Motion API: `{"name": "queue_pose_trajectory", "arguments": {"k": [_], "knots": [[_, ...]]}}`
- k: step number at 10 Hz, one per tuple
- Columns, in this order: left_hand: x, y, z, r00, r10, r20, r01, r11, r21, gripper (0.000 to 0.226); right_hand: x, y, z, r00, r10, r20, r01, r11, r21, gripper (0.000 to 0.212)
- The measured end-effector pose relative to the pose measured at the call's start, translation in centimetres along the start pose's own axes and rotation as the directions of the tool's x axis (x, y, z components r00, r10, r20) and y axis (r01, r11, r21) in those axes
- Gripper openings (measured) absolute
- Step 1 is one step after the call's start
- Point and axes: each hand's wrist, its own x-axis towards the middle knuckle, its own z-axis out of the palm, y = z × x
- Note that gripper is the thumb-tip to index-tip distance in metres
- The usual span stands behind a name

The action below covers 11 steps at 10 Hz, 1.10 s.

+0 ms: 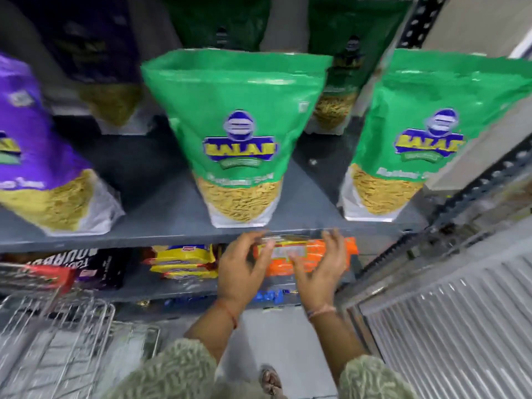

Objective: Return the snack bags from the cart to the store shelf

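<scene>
An orange snack pack (pixel 313 253) with a yellow band lies on the lower grey shelf (pixel 184 286), under the lip of the upper shelf. My left hand (pixel 244 269) touches its left end and my right hand (pixel 322 263) rests over its right half, fingers spread on it. The image is blurred, so how firmly either hand grips is unclear. The wire cart (pixel 57 335) stands at the lower left; I see no bags in the part that shows.
On the upper shelf (pixel 161 234) stand two green snack bags (pixel 239 133) (pixel 431 133) and a purple one (pixel 34 151). Yellow packs (pixel 184 262) and dark packs (pixel 100 269) lie left of my hands. A perforated metal upright (pixel 472 191) and a corrugated shutter (pixel 449 326) are on the right.
</scene>
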Motion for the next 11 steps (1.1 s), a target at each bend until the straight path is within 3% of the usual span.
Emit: {"name": "queue_pose_trajectory", "arguments": {"k": [1, 2, 3, 4, 5, 6, 7, 8, 9, 10, 11], "knots": [[1.3, -3.5, -8.4, 0.973, -0.010, -0.229, 0.034, 0.995, 0.098, 0.039, -4.0, -6.1, 6.1, 0.940, -0.154, 0.303, 0.125, 0.986, 0.115, 0.061], [3.3, -6.5, -17.2, 0.875, -0.117, -0.470, 0.149, 0.988, 0.030, 0.045, -5.9, -12.7, 11.9, 0.844, -0.289, 0.452, 0.199, 0.951, 0.236, 0.064], [4.7, -9.5, -25.8, 0.712, -0.159, -0.684, 0.170, 0.984, -0.051, 0.045, -7.8, -19.9, 17.8, 0.766, -0.392, 0.510, 0.227, 0.906, 0.357, 0.054], [6.6, -12.5, -33.7, 0.540, -0.231, -0.809, 0.166, 0.972, -0.167, 0.048, -10.9, -27.2, 23.7, 0.664, -0.473, 0.579, 0.210, 0.861, 0.464, 0.051], [8.8, -15.4, -40.0, 0.571, -0.298, -0.765, 0.189, 0.955, -0.230, 0.081, -11.8, -33.4, 28.9, 0.612, -0.409, 0.677, 0.062, 0.878, 0.475, 0.065], [9.9, -18.5, -44.4, 0.697, -0.303, -0.650, 0.250, 0.952, -0.176, 0.116, -10.1, -37.2, 33.8, 0.602, -0.254, 0.757, -0.128, 0.905, 0.406, 0.087], [10.0, -20.7, -45.7, 0.781, -0.321, -0.535, 0.318, 0.943, -0.101, 0.118, -8.8, -38.0, 37.1, 0.516, -0.077, 0.853, -0.226, 0.948, 0.223, 0.094], [9.9, -22.0, -45.7, 0.794, -0.313, -0.521, 0.367, 0.930, 0.001, 0.108, -9.4, -37.8, 39.0, 0.509, -0.016, 0.861, -0.081, 0.995, 0.066, 0.071], [9.5, -22.2, -45.4, 0.799, -0.303, -0.520, 0.366, 0.930, 0.021, 0.106, -10.3, -37.7, 39.4, 0.542, 0.015, 0.840, 0.013, 1.000, -0.027, 0.061], [9.7, -21.4, -46.0, 0.804, -0.320, -0.501, 0.390, 0.920, 0.038, 0.106, -9.3, -38.3, 39.2, 0.528, 0.031, 0.849, -0.066, 0.998, 0.005, 0.057], [8.6, -20.2, -45.9, 0.791, -0.332, -0.514, 0.418, 0.906, 0.058, 0.103, -10.2, -37.6, 36.7, 0.542, -0.011, 0.841, -0.157, 0.981, 0.115, 0.075]]}}
